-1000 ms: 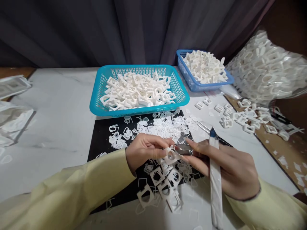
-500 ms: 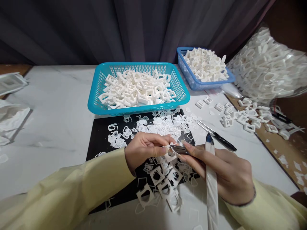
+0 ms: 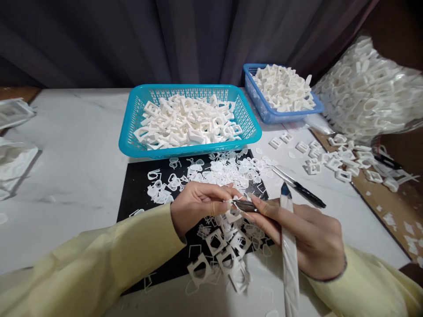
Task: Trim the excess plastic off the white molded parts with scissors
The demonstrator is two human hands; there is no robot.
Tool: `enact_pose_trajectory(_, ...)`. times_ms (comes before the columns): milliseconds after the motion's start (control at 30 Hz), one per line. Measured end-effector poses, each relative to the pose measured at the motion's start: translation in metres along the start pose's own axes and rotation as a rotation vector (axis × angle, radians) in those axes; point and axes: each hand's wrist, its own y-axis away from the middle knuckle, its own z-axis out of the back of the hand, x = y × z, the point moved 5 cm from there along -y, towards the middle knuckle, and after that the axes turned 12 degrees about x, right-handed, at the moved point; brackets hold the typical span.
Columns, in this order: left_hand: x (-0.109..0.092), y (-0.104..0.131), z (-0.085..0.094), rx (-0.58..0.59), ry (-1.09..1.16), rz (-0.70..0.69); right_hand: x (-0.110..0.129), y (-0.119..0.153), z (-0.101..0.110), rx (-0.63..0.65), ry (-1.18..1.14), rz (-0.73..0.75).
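Observation:
Over the black mat (image 3: 139, 187), my left hand (image 3: 198, 206) pinches a small white plastic frame (image 3: 233, 215), partly covered by the fingers. My right hand (image 3: 307, 233) is closed around a dark metal tool with narrow jaws (image 3: 245, 205), whose tip touches the edge of that frame. The tool's handles are hidden in the palm, so its exact kind does not show. Across the right fingers stands a white-wrapped stick (image 3: 289, 259) with a dark blue end. Beneath the hands lie several white plastic frames (image 3: 228, 259) and thin scraps.
A turquoise basket (image 3: 190, 152) of white frames stands behind the mat, and a blue basket (image 3: 284, 118) holds more. Thin white offcuts (image 3: 228, 169) cover the mat's middle. Black-handled tweezers (image 3: 309, 194), loose frames (image 3: 343, 156) and a full clear bag (image 3: 370, 97) are at right.
Both hands keep almost the same grip and place. The white-wrapped stick and right hand have shifted slightly left, and the whole view has moved a little.

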Motion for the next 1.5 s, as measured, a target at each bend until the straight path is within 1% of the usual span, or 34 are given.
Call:
enact_pose_trajectory(133,0.0006,0.0007,-0.0001,-0.013,0.002,0.014,0.0000,-0.0004,-0.0004,-0.021,-0.011,0.002)
enact_pose_trajectory(300,0.0005,0.0005,-0.0004,-0.030,-0.004,0.031,-0.0006,-0.0001,-0.0039,0.002,-0.048,-0.026)
enact_pose_trajectory(400,0.0007,0.0005,-0.0002,-0.040,-0.008,0.041,-0.0014,0.0014,-0.0060,-0.007,-0.052,-0.039)
enact_pose_trajectory(533,0.0002,0.0008,-0.0004,-0.038,-0.009,0.027,-0.0013,0.0028,-0.0059,-0.042,-0.054,-0.046)
enact_pose_trajectory(800,0.0010,0.0011,0.0010,-0.041,-0.026,0.017,0.0012,0.0040,-0.0070,-0.056,-0.074,-0.046)
enact_pose_trajectory(1067,0.0001,0.0011,-0.0002,-0.059,0.004,0.012,-0.0004,0.0039,-0.0078,-0.040,-0.083,-0.056)
enact_pose_trajectory(1333,0.0019,0.0008,0.0009,-0.040,0.024,0.011,-0.0003,0.0033,-0.0060,-0.074,-0.071,-0.066)
enact_pose_trajectory(1500,0.0021,0.0009,0.0009,-0.021,0.041,0.002,-0.0004,0.0032,-0.0065,-0.070,-0.062,-0.055)
